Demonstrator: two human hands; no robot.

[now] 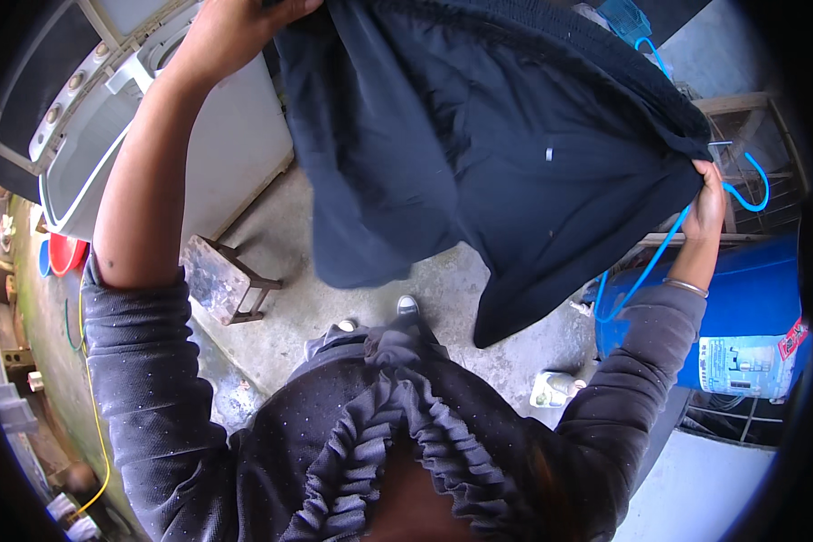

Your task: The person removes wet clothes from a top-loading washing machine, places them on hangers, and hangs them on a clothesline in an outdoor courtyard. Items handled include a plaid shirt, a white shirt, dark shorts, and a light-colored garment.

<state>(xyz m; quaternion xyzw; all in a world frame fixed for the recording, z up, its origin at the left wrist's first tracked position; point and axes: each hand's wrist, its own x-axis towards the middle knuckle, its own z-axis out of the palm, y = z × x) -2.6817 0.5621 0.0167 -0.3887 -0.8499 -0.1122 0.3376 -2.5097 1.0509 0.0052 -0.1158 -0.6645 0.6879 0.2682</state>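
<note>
A pair of dark shorts (461,135) with a gathered elastic waistband (623,61) is spread in the air before me. My left hand (278,15) grips its upper left corner, partly cut off by the picture's top edge. At the waistband's other end, my right hand (706,203) pinches the cloth. A blue clothes hanger (643,271) hangs at my right hand, its hook standing out beyond the wrist; part of it is hidden behind the hand and cloth. Both legs of the shorts hang down, and a small white tag or mark shows on the fabric.
A white washing machine (237,149) with raised lids stands at the left. Near it is a small wooden stool (220,281) on the concrete floor. To the right lies a blue barrel (650,339) bearing a label. Red (66,254) and blue basins (45,259) sit far left.
</note>
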